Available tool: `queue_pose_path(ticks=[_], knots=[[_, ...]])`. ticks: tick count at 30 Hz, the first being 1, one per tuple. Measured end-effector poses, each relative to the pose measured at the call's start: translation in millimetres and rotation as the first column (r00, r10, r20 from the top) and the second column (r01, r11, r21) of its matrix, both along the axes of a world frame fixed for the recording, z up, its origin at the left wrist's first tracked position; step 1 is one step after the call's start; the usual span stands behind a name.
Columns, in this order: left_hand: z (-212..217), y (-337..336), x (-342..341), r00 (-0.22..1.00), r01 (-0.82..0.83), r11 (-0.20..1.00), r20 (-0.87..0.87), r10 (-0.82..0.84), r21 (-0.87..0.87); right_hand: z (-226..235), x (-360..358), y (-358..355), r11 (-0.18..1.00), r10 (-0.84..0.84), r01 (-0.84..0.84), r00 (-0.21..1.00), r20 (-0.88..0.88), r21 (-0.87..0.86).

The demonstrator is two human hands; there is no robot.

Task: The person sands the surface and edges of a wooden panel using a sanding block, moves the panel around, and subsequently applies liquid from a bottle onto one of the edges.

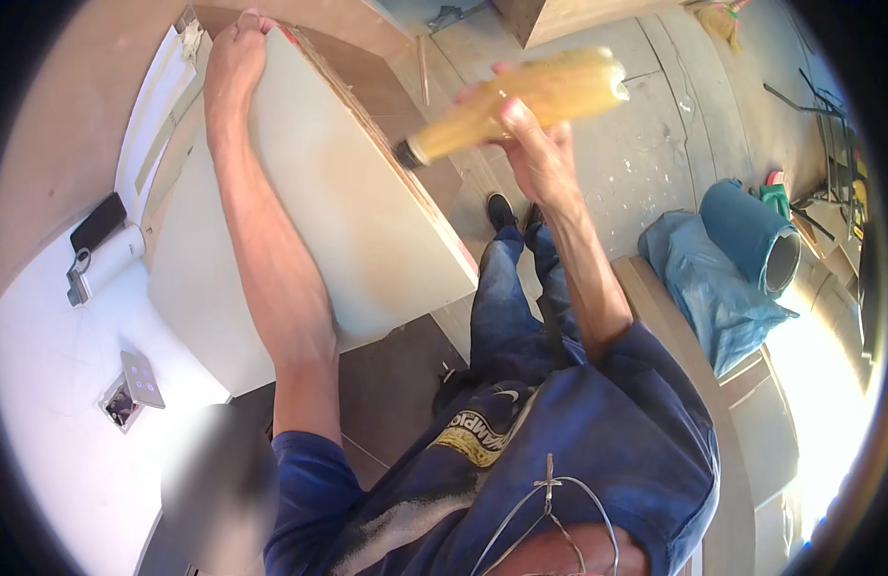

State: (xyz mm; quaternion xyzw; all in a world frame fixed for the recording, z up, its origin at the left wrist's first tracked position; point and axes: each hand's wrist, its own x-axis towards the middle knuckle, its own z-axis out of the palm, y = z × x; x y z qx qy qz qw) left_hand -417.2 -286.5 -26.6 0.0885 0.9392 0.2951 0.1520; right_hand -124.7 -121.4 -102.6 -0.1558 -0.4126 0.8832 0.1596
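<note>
My right hand [544, 158] is wrapped round a bottle of yellowish liquid [568, 84]. The bottle lies nearly level in the air, its dark cap [408, 154] pointing left and slightly down beside the raw edge [367, 134] of a pale panel [300, 182]. Whether the cap touches that edge I cannot tell. At the panel's far end, my left hand [237, 62] is closed over its top edge, with the forearm lying along the pale face. Some of the left fingertips are hidden behind the edge.
On the left, a black phone [98, 223] lies by a white object, and a switch plate [142, 379] hangs from its wall box. A blue roll [746, 230] rests by blue plastic sheeting [698, 288] on the right. A broom [720, 24] is at far right.
</note>
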Motion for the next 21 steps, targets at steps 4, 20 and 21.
queue_pose_path(ticks=[4,20,21], knots=[[4.9,1.5,5.7,1.000,-0.011,0.999,-0.003,0.010,-0.053,-5.3,4.4,1.6,0.999,0.034,-0.034,0.999,0.018,0.013],[-0.3,-2.2,8.4,0.969,-0.029,0.996,-0.248,0.008,-0.080,-12.8,44.3,23.8,0.980,0.055,-0.058,0.998,-0.025,-0.191],[-2.0,-3.8,4.7,0.971,-0.018,0.995,-0.239,-0.006,-0.097,-12.4,44.1,20.2,0.980,0.060,-0.063,0.998,-0.022,-0.191]])
